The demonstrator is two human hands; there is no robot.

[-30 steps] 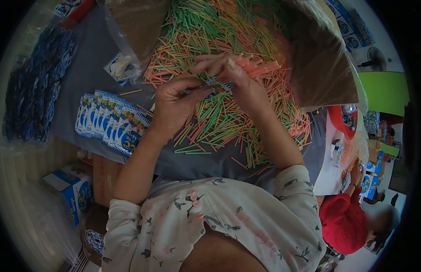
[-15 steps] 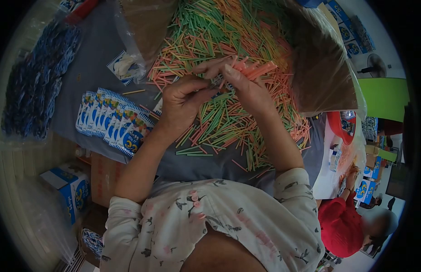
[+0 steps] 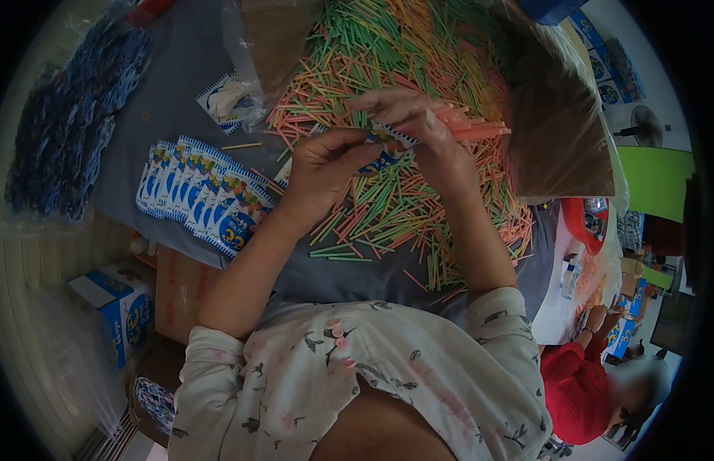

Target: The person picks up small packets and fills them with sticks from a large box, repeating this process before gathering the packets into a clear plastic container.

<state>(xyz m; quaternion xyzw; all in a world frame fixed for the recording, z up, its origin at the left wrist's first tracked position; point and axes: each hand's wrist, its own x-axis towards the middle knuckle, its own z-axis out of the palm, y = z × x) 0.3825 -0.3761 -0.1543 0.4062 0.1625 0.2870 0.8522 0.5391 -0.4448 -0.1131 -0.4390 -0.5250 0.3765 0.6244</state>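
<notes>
My left hand (image 3: 326, 173) pinches the lower left side of a small blue and white packet (image 3: 385, 147) in the middle of the view. Curled around a bundle of pink sticks (image 3: 476, 127), my right hand (image 3: 434, 142) also touches the packet's upper right edge with its fingers. Both hands hover over a large pile of green, yellow, orange and pink sticks (image 3: 372, 65). To the left, a fanned row of printed packets (image 3: 207, 192) lies on the grey cloth (image 3: 180, 92).
A packet with something white on it (image 3: 225, 100) lies beyond the row. Bags of blue packets (image 3: 76, 123) are at far left. Cardboard flaps under clear plastic (image 3: 553, 123) flank the pile. A person in red (image 3: 576, 392) is at the lower right, near a red basin (image 3: 584, 227).
The packet between my hands now shows much more of its face. My right hand, with the pink sticks, has shifted slightly right. The whole view has also shifted a little.
</notes>
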